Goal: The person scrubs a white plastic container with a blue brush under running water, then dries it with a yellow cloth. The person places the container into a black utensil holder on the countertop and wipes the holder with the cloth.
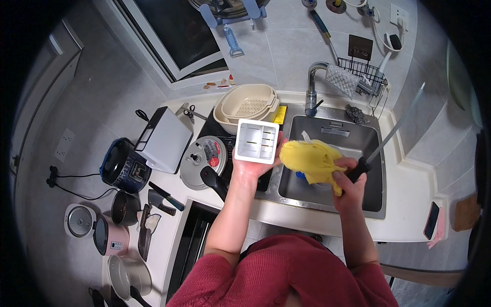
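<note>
My left hand (253,169) holds a small white plastic box (256,141) from beneath and behind, above the cooktop's right side and the sink's left edge. Its open top faces me, and dividers part the inside. In my right hand (352,188) are a bunched yellow cloth (311,159) and the black handle (360,169) of a long thin metal rod, which looks like a sharpening steel (399,121). The rod points up and away to the right. Both hands are apart. Below the cloth lies the stainless steel sink (368,146), where a clear bowl and something blue are partly hidden.
A chrome faucet (311,92) rises behind the sink, beside a steel wool scrubber (356,114). Cream colanders (249,101) and a pressure cooker lid (201,163) stand left. Further left are a cleaver (157,201), knife (144,234) and rice cooker (126,165). A phone (431,220) lies right.
</note>
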### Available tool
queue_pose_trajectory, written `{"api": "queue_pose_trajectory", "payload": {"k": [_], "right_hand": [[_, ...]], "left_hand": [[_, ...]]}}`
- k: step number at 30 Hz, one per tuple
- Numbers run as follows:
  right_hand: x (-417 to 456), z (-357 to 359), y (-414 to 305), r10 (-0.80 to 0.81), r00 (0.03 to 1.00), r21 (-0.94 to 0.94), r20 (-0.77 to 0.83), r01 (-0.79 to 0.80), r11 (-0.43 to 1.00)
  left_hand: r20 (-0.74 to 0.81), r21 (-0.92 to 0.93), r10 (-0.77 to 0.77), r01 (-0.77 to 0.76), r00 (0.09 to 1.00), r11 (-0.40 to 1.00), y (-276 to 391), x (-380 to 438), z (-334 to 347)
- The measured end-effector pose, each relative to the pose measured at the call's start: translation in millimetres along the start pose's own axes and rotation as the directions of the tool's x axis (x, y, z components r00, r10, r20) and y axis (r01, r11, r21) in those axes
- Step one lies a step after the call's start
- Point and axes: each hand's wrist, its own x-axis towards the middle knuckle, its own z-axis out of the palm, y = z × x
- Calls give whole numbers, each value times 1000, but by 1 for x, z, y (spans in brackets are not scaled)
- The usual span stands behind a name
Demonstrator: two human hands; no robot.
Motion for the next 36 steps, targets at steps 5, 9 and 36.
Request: {"api": "queue_pose_trajectory", "payload": {"k": [5, 9, 36], "right_hand": [[-1, 9, 23, 152, 988, -147, -2, -150, 978], [-7, 12, 22, 329, 944, -276, -22, -322, 906], [-65, -58, 16, 315, 947, -706, 55, -186, 683]], "left_hand": [[125, 57, -62, 55, 990, 997, -19, -5, 4], [205, -26, 52, -48, 977, 999, -4, 4, -11], [387, 283, 155, -277, 909, 918, -13, -30, 35]]}}
